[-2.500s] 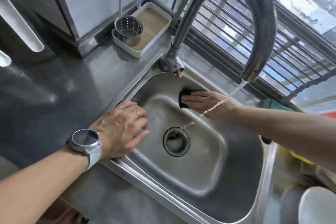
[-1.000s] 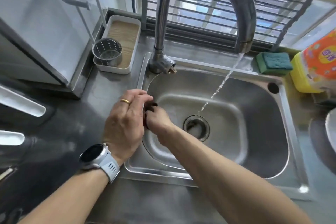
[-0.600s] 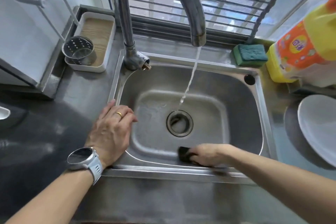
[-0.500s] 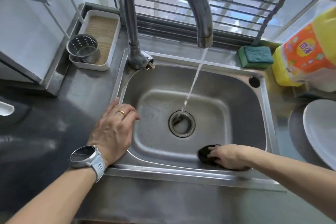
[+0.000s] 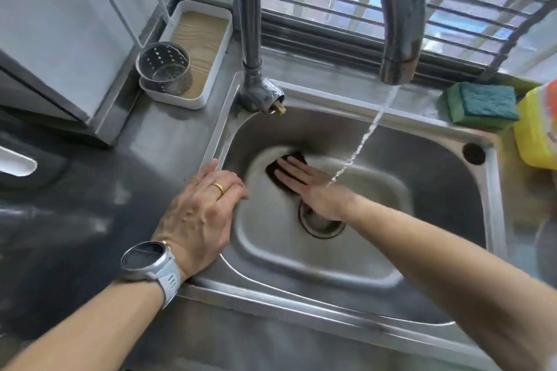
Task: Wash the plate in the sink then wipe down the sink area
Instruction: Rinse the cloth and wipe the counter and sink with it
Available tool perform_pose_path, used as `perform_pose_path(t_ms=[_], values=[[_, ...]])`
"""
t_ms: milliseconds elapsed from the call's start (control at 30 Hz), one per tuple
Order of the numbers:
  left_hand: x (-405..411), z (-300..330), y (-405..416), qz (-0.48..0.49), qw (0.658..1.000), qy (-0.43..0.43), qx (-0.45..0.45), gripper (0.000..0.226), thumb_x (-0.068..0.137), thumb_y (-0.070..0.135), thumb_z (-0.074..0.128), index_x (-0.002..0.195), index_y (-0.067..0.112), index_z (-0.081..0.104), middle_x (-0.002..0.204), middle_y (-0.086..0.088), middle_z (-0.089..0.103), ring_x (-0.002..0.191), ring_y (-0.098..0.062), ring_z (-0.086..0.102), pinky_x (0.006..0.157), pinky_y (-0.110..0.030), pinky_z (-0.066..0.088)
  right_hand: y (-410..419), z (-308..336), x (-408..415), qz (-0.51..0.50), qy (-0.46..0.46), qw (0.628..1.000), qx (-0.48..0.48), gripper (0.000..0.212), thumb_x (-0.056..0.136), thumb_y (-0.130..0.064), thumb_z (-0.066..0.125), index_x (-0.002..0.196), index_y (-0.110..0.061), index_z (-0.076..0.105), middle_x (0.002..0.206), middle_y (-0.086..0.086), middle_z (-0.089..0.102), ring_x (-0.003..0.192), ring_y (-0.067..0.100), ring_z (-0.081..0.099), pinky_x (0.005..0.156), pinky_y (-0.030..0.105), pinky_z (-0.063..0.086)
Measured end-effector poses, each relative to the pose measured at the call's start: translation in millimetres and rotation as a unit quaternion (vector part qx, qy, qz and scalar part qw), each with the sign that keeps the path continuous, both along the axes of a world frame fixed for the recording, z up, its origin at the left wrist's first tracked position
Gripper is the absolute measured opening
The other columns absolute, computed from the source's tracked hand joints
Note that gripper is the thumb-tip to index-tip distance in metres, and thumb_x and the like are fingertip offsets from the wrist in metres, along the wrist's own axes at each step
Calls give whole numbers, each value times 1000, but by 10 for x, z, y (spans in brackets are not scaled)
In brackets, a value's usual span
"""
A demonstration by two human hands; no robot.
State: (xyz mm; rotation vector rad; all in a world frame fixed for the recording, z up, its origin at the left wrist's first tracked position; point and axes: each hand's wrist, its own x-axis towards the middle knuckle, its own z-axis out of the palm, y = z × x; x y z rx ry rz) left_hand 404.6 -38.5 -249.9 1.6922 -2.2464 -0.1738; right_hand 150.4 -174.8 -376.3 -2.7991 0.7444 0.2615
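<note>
Water point(image 5: 363, 141) runs from the faucet point(image 5: 398, 39) in a thin stream and falls onto the right wrist. Inside the sink point(image 5: 437, 166), the right hand point(image 5: 310, 187) lies flat with straight fingers, pressing a dark scrubbing pad point(image 5: 281, 170) against the basin's far-left slope, just beyond the drain point(image 5: 321, 221). The left hand point(image 5: 200, 211) rests open, palm down, on the sink's left rim, close beside the pad but not touching it; it wears a gold ring point(image 5: 219, 188) and a wristwatch point(image 5: 149, 263). At the sink's far-right corner sit a green sponge point(image 5: 482, 105) and a yellow bottle point(image 5: 536, 135). Near the far-left corner, a white tray point(image 5: 217, 63) holds a perforated metal cup point(image 5: 164, 69). No plate can be made out.
</note>
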Motion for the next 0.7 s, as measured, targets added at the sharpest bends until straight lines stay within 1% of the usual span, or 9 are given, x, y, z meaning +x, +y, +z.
perform_pose_path(t_ms=[100,167,233,333,433,533,600,667,700], values=[[4,-12,2,4,1000,-6,1,36,81,-3,49,101,13,74,105,-4,69,106,-25,67,123,-42,29,-214,150,-723,4,93,995,-18,74,97,-8,50,160,-13,11,168,10,7,155,29,5,126,41,16],[4,-15,11,3,1000,-10,1,36,80,-2,49,101,13,74,105,-3,69,107,-25,67,123,-42,29,-152,303,-1139,-31,179,983,17,79,100,-15,45,157,-18,-9,168,7,-11,155,26,-12,127,43,13],[7,-18,9,1,1000,-12,2,36,80,-1,48,101,13,73,105,-3,69,107,-26,67,122,-43,30,66,475,-1428,-70,270,956,88,82,102,-19,41,150,-14,-24,165,10,-25,153,29,-22,126,45,-2],[6,-9,-6,2,1000,-13,5,37,79,1,46,101,14,73,105,-3,69,106,-25,67,122,-43,29,543,690,-1591,-51,318,922,215,79,101,-11,37,156,-14,-20,163,13,-29,150,29,-28,125,42,-9],[4,2,4,2,1000,-16,7,39,80,2,44,101,14,73,104,-2,69,106,-24,67,124,-41,27,944,645,-1284,30,270,919,285,79,97,1,32,161,-21,-10,166,7,-24,148,21,-29,127,43,1],[2,24,9,0,1000,-17,12,39,79,1,44,101,14,73,104,-2,69,106,-23,66,125,-39,26,1055,384,-628,102,143,952,249,63,101,-5,24,162,-11,10,169,10,-7,154,27,-15,126,45,12],[-3,34,13,1,1000,-16,18,39,80,1,43,101,14,73,104,-2,69,106,-23,66,124,-38,26,1000,154,-143,128,62,970,199,58,102,-9,25,160,-9,21,169,9,5,156,29,-1,121,48,28],[-12,40,7,3,1000,-14,16,39,81,1,41,100,14,73,103,-1,68,105,-23,66,123,-40,29,819,33,284,110,0,981,163,57,101,-9,34,158,-13,30,168,6,16,156,28,13,114,46,42],[-17,36,8,1,1000,-14,14,39,81,2,40,100,14,73,103,-1,68,105,-23,66,123,-41,30,680,43,442,90,-28,985,142,55,101,-12,33,157,-15,34,167,6,20,154,29,19,114,44,42]])
